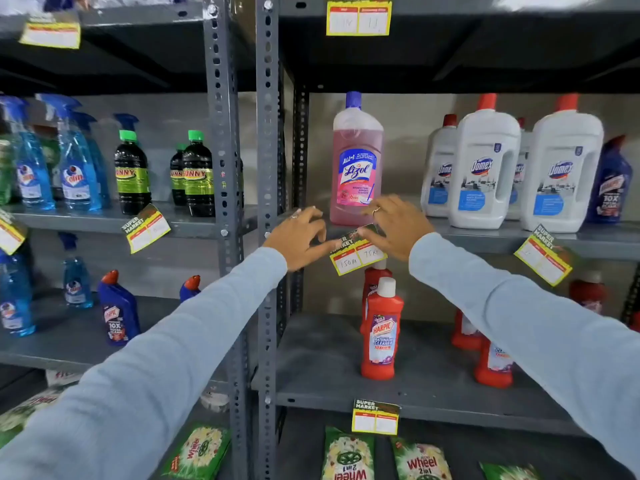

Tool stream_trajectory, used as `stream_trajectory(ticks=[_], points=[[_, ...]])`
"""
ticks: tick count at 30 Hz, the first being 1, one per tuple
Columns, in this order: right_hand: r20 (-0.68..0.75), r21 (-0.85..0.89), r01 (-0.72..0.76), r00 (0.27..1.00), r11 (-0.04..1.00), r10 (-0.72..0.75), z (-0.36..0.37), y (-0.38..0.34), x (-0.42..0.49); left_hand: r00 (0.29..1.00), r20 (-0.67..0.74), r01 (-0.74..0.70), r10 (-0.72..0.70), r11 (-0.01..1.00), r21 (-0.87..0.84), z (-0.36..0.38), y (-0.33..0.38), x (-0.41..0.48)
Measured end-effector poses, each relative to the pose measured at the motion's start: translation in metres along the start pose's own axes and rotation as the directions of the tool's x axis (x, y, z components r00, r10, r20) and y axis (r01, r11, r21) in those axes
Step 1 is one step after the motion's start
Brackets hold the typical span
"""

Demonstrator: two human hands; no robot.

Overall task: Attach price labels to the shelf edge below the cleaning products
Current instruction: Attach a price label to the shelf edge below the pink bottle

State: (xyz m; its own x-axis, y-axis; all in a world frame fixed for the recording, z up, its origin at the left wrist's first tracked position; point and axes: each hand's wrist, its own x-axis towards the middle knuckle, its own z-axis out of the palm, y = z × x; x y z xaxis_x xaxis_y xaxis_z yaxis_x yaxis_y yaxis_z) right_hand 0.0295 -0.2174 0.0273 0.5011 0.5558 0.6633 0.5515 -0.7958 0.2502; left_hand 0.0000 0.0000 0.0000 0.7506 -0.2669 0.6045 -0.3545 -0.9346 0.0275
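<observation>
A price label [356, 252] is being pressed against the grey shelf edge [485, 239] between the two hands, directly below the pink Lizol bottle [356, 161]. The left hand [298, 237] is set at the label's left end, its thumb laid along the upper left corner and its other fingers loosely curled above; nothing is pinched by it. The right hand [394, 226] is spread over the label's upper right part, with fingers resting on the dark header strip and the palm clear of the white price boxes below. The label is seen tilted, its right end higher than its left, so the fixing step is judged to be in hand but unfinished. Whether the adhesive has taken cannot be told. The next move is judged to call for the label to be levelled against the edge and its top strip smoothed outward from the grip before both hands are lifted away. Further right of the grip, another label [543, 254] is already hung below the white Domex bottles [519, 164].
</observation>
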Motion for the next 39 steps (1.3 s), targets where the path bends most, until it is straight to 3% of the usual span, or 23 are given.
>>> stream_trajectory(ticks=[2, 5, 9, 15, 20, 28, 31, 34, 39], points=[[0.144, -0.013, -0.064, 0.987, 0.998, 0.066, 0.011, -0.003, 0.000, 0.999, 0.032, 0.010, -0.011, 1.000, 0.023, 0.013, -0.007, -0.001], [0.301, -0.007, -0.161, 0.941, 0.987, 0.156, 0.025, -0.006, 0.001, 0.998, -0.048, 0.037, -0.038, 0.999, -0.004, 0.030, -0.014, -0.001], [0.221, 0.068, -0.260, 0.946, 0.963, 0.239, 0.026, -0.012, 0.013, 0.984, -0.151, 0.084, -0.096, 0.993, -0.083, 0.038, -0.008, 0.003], [0.226, 0.031, -0.230, 0.950, 0.973, 0.217, 0.022, -0.006, 0.018, 0.973, -0.194, 0.139, -0.124, 0.988, 0.067, 0.049, 0.003, 0.013], [0.253, 0.155, -0.307, 0.931, 0.939, 0.263, 0.021, 0.000, 0.020, 0.962, -0.196, 0.191, -0.192, 0.981, -0.021, 0.051, 0.003, 0.016], [0.275, 0.383, -0.376, 0.919, 0.844, 0.284, 0.025, 0.006, 0.010, 0.979, -0.161, 0.124, -0.127, 0.992, -0.031, 0.040, 0.001, 0.016], [0.272, 0.367, -0.339, 0.930, 0.867, 0.248, 0.041, 0.001, -0.007, 0.993, -0.112, 0.046, -0.044, 0.999, 0.015, 0.042, -0.006, 0.007], [0.179, 0.279, -0.306, 0.948, 0.910, 0.264, 0.055, -0.009, -0.017, 0.996, -0.087, -0.005, 0.011, 0.997, 0.071, 0.042, -0.010, 0.002], [0.132, 0.180, -0.320, 0.945, 0.930, 0.300, 0.055, -0.009, -0.014, 0.991, -0.126, 0.062, -0.046, 0.989, 0.131, 0.042, -0.004, 0.012]])
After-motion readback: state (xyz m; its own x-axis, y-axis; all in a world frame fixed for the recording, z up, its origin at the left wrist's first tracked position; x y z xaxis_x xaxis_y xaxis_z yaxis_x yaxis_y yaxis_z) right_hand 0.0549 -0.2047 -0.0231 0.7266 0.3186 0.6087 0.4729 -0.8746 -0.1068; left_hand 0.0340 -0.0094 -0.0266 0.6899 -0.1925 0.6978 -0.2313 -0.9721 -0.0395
